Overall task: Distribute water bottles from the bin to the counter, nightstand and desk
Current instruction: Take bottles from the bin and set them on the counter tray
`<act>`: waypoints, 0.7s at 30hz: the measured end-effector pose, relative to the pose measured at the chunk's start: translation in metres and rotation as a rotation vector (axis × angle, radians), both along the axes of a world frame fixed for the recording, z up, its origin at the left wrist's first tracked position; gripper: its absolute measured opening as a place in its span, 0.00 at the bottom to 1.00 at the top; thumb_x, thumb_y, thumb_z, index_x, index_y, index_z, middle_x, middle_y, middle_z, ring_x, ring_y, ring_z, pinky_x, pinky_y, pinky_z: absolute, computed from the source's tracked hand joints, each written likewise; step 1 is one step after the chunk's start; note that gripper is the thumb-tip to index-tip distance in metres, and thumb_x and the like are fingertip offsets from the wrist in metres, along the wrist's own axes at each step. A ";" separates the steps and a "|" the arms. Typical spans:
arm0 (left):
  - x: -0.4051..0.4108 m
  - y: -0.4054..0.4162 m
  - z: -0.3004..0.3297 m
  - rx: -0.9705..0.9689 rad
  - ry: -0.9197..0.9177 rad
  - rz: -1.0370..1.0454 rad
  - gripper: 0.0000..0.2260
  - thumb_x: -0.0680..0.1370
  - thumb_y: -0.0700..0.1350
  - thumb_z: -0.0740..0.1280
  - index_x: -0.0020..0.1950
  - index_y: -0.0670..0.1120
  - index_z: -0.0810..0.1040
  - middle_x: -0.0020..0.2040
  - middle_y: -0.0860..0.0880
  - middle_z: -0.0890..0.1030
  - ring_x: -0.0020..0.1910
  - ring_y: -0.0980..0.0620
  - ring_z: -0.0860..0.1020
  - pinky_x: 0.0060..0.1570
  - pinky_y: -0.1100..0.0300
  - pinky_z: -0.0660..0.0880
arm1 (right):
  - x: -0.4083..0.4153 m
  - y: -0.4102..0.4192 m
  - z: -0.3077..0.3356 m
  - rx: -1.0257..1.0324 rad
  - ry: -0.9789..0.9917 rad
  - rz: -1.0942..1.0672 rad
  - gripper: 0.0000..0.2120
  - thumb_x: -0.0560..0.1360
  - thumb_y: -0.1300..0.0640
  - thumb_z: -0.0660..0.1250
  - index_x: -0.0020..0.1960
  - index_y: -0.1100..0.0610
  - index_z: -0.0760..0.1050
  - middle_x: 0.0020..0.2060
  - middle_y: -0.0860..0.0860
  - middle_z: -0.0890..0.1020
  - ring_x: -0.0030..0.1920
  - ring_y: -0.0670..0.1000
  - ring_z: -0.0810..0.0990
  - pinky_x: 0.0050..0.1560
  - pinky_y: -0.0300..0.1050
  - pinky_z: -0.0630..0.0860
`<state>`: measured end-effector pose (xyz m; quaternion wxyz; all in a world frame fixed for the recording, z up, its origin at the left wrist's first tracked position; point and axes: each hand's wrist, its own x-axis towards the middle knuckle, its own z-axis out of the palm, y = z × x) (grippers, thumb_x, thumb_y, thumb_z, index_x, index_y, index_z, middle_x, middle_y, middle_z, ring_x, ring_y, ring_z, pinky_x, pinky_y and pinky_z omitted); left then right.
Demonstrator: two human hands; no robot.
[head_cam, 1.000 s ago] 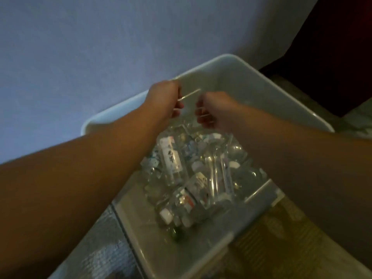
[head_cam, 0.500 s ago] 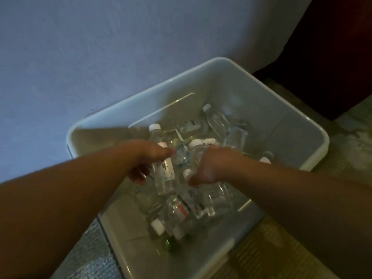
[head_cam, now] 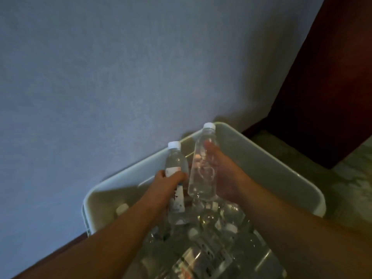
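A pale plastic bin [head_cam: 271,168] sits on the floor against the wall, with several clear water bottles [head_cam: 211,254] lying in it. My left hand [head_cam: 167,184] grips a white-labelled, white-capped bottle [head_cam: 175,158] upright above the bin. My right hand [head_cam: 225,174] holds a second clear, white-capped bottle [head_cam: 202,170] upright beside the first. Both bottles are lifted clear of the pile, close together.
A bluish-grey wall [head_cam: 120,77] rises right behind the bin. A dark red-brown panel or piece of furniture [head_cam: 332,87] stands at the right. Patterned floor [head_cam: 352,188] shows right of the bin. The room is dim.
My hands dropped from the bin's far rim into the pile, each closed on a bottle, and have now lifted both bottles up out of the bin. The view has tilted upward.
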<state>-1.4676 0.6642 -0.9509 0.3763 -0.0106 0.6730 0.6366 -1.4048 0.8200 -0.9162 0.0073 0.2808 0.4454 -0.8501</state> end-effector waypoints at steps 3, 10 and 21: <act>-0.002 0.011 0.018 0.153 -0.005 0.080 0.19 0.76 0.51 0.71 0.65 0.49 0.76 0.53 0.39 0.85 0.53 0.37 0.83 0.57 0.36 0.78 | -0.003 0.004 0.011 0.062 0.021 -0.070 0.32 0.63 0.45 0.75 0.61 0.63 0.78 0.51 0.63 0.80 0.48 0.63 0.81 0.54 0.61 0.79; -0.012 0.010 0.048 0.322 -0.068 -0.079 0.29 0.66 0.61 0.75 0.65 0.51 0.78 0.57 0.41 0.85 0.54 0.39 0.84 0.55 0.39 0.80 | 0.009 0.040 0.031 -0.037 0.160 -0.074 0.23 0.73 0.45 0.62 0.52 0.63 0.82 0.49 0.63 0.79 0.46 0.61 0.79 0.51 0.54 0.77; -0.009 0.053 0.171 0.402 0.126 -0.238 0.24 0.66 0.52 0.74 0.61 0.48 0.80 0.44 0.40 0.85 0.41 0.42 0.84 0.40 0.50 0.80 | 0.037 0.075 0.126 0.097 0.239 -0.130 0.27 0.66 0.41 0.73 0.57 0.59 0.78 0.41 0.59 0.85 0.39 0.56 0.86 0.38 0.50 0.82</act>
